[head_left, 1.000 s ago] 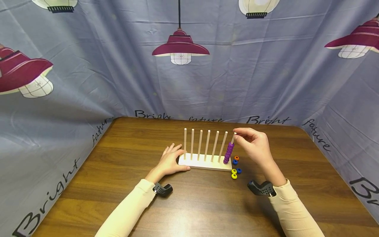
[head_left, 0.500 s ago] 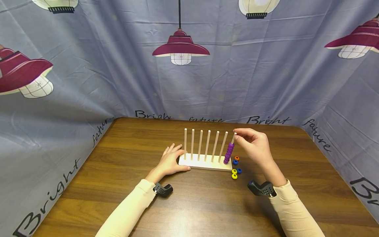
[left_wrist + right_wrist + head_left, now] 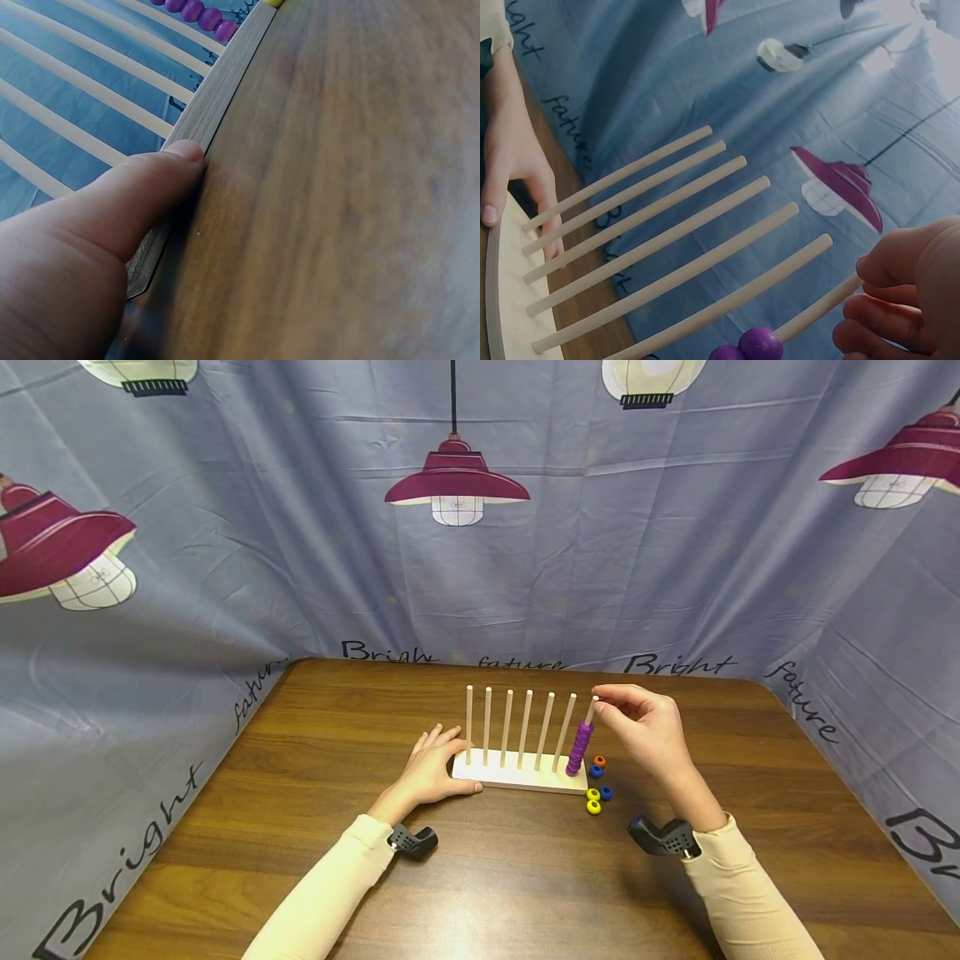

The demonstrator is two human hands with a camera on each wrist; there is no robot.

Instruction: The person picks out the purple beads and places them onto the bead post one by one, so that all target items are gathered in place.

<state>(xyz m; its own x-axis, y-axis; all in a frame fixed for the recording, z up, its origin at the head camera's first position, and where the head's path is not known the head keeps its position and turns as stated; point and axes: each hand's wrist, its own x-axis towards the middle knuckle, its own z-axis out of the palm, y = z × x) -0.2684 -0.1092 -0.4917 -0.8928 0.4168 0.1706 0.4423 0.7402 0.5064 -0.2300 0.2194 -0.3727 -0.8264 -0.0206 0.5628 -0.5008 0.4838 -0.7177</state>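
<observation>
A pale wooden bead rack with a row of upright pegs has a flat base [image 3: 491,774] on the table. My left hand [image 3: 430,770] holds the base's left end, thumb along the front edge and fingers behind. A stack of purple beads [image 3: 579,748] sits on the rightmost peg [image 3: 817,309]; the other pegs are bare. At that peg's top, my right hand [image 3: 647,728] pinches the tip between thumb and index finger. The right wrist view shows its other fingers [image 3: 881,319] curled. Beside the base's right end lie loose orange [image 3: 599,762], blue [image 3: 606,793] and yellow beads [image 3: 594,807].
The brown wooden table [image 3: 525,877] extends around the rack on all sides. Grey-blue printed curtains [image 3: 480,585] hang behind and at both sides of it. A black wrist camera [image 3: 412,841] is strapped on each forearm.
</observation>
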